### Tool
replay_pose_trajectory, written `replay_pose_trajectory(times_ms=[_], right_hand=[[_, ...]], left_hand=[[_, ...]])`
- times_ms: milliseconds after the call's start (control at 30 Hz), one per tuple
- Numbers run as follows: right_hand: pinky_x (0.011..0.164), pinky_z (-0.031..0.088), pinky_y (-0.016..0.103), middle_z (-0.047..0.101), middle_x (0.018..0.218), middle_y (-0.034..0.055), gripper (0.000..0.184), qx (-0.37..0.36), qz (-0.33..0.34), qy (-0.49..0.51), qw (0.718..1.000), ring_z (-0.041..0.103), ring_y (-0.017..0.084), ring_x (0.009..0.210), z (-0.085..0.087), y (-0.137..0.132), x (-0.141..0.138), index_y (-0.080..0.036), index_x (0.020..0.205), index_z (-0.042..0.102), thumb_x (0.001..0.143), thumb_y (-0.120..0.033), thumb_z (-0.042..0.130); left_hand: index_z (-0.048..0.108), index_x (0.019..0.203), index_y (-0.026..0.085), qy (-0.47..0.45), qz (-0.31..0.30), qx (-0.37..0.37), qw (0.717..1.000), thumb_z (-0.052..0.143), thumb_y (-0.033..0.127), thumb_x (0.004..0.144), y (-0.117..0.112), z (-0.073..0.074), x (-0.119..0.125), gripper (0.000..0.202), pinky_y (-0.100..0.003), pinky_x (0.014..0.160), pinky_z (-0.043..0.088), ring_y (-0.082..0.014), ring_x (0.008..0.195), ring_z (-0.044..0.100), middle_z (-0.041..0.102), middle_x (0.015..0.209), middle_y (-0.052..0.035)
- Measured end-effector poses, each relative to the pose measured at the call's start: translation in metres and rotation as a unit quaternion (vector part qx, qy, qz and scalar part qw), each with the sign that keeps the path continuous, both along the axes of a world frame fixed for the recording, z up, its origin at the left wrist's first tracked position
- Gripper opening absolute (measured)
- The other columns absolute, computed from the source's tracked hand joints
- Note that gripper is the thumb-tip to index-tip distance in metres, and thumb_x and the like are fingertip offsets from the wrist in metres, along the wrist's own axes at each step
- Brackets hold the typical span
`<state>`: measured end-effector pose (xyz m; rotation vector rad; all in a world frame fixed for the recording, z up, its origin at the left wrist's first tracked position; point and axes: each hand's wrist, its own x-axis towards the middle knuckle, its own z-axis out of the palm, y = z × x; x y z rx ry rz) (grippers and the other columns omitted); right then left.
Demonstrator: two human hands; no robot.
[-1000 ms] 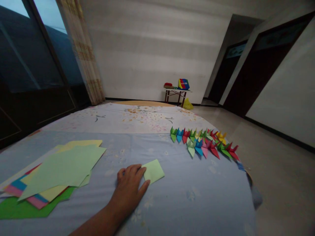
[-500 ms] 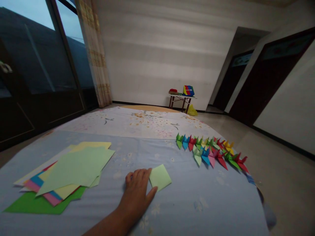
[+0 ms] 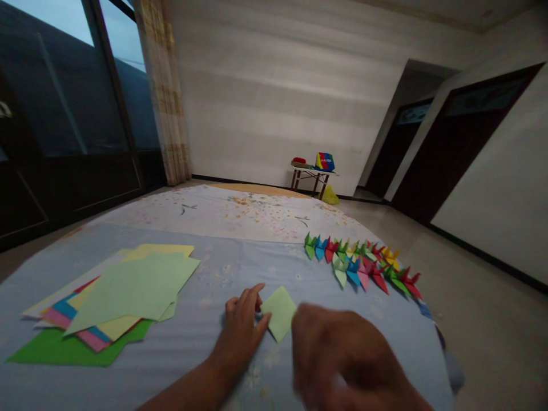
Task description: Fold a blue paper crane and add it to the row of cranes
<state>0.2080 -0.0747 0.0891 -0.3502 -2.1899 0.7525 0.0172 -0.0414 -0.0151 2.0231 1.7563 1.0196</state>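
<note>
Resting on the cloth at lower centre, the left hand (image 3: 240,331) is recorded half curled, its thumb at the lower-left edge of a small pale green paper square (image 3: 279,314); no hold on the square can be confirmed. The right hand (image 3: 342,354), blurred at lower right, is found curled just beside that square's right edge; its grip cannot be told, and nothing is seen held in it. The square lies between the hands on a pale blue floral cloth (image 3: 205,268). The step in hand is judged to be the taking up of this square, for which a two-handed pinch is considered to be called for. Compared with the earlier frame, the right hand has entered view. A stack of coloured paper sheets (image 3: 128,291) is noted at lower left, and a row of origami cranes (image 3: 355,264) at centre right. A small folding table (image 3: 310,172) is seen against the far wall, upper centre.
</note>
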Motion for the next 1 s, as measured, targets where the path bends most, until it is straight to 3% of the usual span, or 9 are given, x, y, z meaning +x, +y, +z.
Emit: replay_pose_trajectory(times_ms=[67,167,233,333,533,767,1000], right_hand=[[0.081,0.047,0.031,0.066,0.089,0.0027,0.013,0.008,-0.078,-0.001,0.997,0.058,0.015,0.087,-0.009,0.028,-0.014,-0.026,0.096,0.063,0.087,-0.028,0.052],[0.091,0.041,0.040,0.060,0.109,0.0075,0.032,0.060,-0.153,-0.067,0.984,0.051,0.020,0.105,-0.039,0.063,-0.023,-0.023,0.112,0.057,0.082,-0.013,0.053],[0.093,0.037,0.044,0.056,0.119,0.0081,0.044,0.090,-0.167,-0.116,0.975,0.045,0.022,0.113,-0.060,0.078,-0.021,-0.025,0.120,0.052,0.079,-0.010,0.053],[0.091,0.036,0.043,0.059,0.113,0.0070,0.041,0.115,-0.178,-0.145,0.966,0.046,0.022,0.109,-0.079,0.087,-0.016,-0.026,0.118,0.054,0.079,-0.013,0.057],[0.082,0.035,0.036,0.065,0.084,0.0036,0.007,0.150,-0.221,-0.133,0.954,0.052,0.019,0.090,-0.081,0.094,-0.017,-0.023,0.088,0.065,0.083,-0.024,0.060],[0.082,0.037,0.036,0.067,0.081,0.0029,0.010,0.165,-0.226,-0.070,0.958,0.053,0.018,0.087,-0.087,0.097,-0.018,-0.024,0.086,0.067,0.085,-0.026,0.058],[0.085,0.041,0.039,0.066,0.096,0.0039,0.011,0.182,-0.263,-0.034,0.947,0.049,0.021,0.101,-0.089,0.097,-0.020,-0.026,0.084,0.067,0.084,-0.022,0.057]], left_hand=[[0.048,0.119,0.020,-0.030,-0.004,0.007,1.000,0.048,0.020,0.078,0.001,0.002,0.000,0.042,-0.041,0.088,0.038,-0.0199,0.084,0.056,0.059,0.091,-0.0031],[0.050,0.115,0.019,-0.063,-0.018,0.030,0.997,0.046,0.022,0.080,0.002,0.002,0.000,0.035,-0.040,0.085,0.042,-0.0200,0.084,0.056,0.058,0.089,-0.0034],[0.049,0.116,0.020,-0.080,-0.024,0.047,0.995,0.045,0.022,0.082,0.003,0.002,0.000,0.034,-0.039,0.084,0.044,-0.0195,0.085,0.056,0.057,0.088,-0.0030],[0.048,0.117,0.021,-0.102,-0.022,0.057,0.993,0.045,0.023,0.084,0.003,0.002,0.000,0.033,-0.039,0.083,0.045,-0.0192,0.085,0.055,0.055,0.088,-0.0030],[0.056,0.109,0.024,-0.128,-0.050,0.042,0.990,0.048,0.027,0.085,0.002,0.006,-0.001,0.026,-0.038,0.084,0.047,-0.0183,0.086,0.057,0.054,0.091,-0.0036],[0.062,0.105,0.022,-0.187,-0.058,0.009,0.981,0.042,0.034,0.089,0.005,0.008,-0.005,0.029,-0.034,0.086,0.048,-0.0185,0.095,0.059,0.063,0.099,-0.0049],[0.054,0.116,0.020,-0.239,-0.009,-0.022,0.971,0.048,0.040,0.083,0.008,0.008,-0.006,0.039,-0.034,0.077,0.053,-0.0171,0.076,0.065,0.065,0.081,-0.0009]])
